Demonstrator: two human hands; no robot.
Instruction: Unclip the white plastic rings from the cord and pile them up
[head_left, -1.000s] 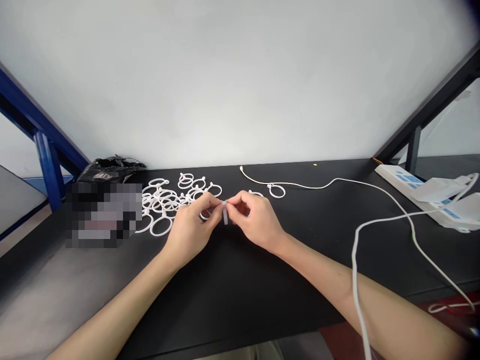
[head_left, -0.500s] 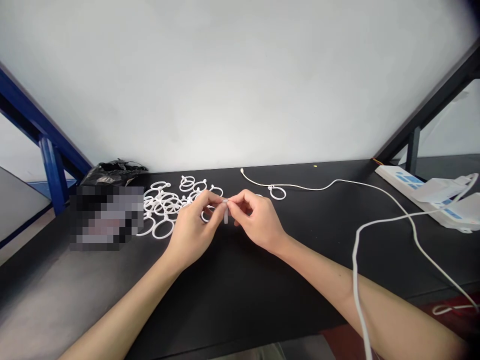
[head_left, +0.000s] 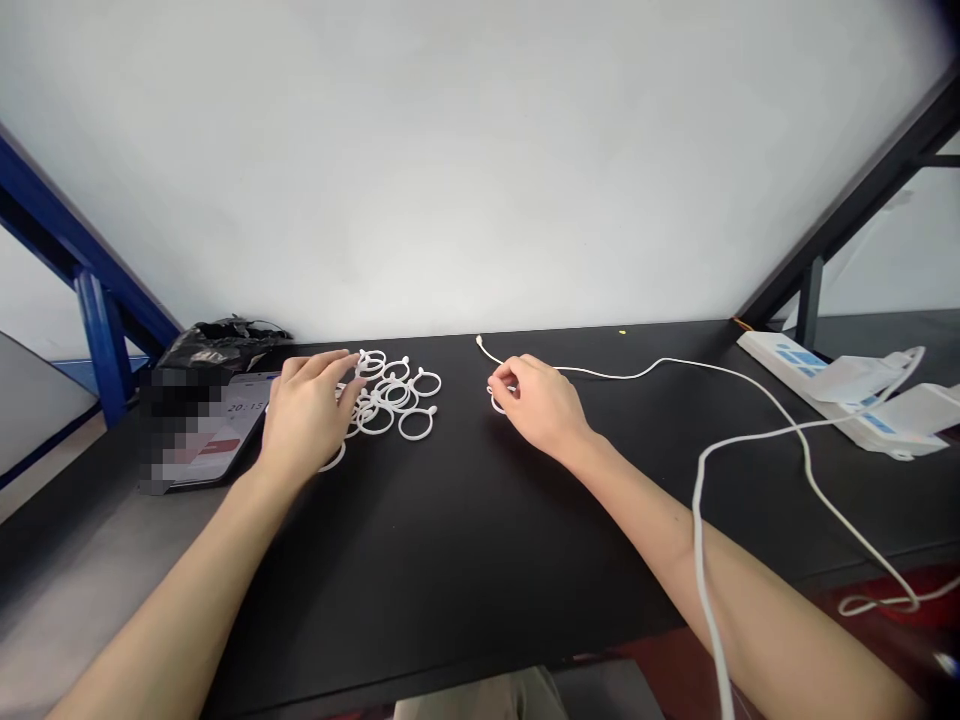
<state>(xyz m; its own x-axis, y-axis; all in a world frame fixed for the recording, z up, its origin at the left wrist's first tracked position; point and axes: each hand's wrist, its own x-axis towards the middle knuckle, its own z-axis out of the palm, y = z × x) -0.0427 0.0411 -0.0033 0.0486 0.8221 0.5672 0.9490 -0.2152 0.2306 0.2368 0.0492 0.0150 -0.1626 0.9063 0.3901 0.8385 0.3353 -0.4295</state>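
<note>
My left hand reaches over the left part of a loose pile of white rings, each with a small knob. Its fingers are apart, with nothing visibly held, and it hides some rings beneath it. To the right of the pile, my right hand is closed in a pinch just above the black table. A white ring shows partly at its thumb and fingertips; the rest is behind the hand. One ring lies at the pile's near right edge.
A phone, partly pixelated, lies left of the pile, before a crumpled black plastic bag. A white cable runs across the table to the right. Plugs sit in a white power strip at far right. Another stretch of cable crosses before my right forearm.
My hands have parted from their joint pinch on a white piece. The left moved left over the ring pile and opened; the right moved right, still pinched. The phone screen shows more.
</note>
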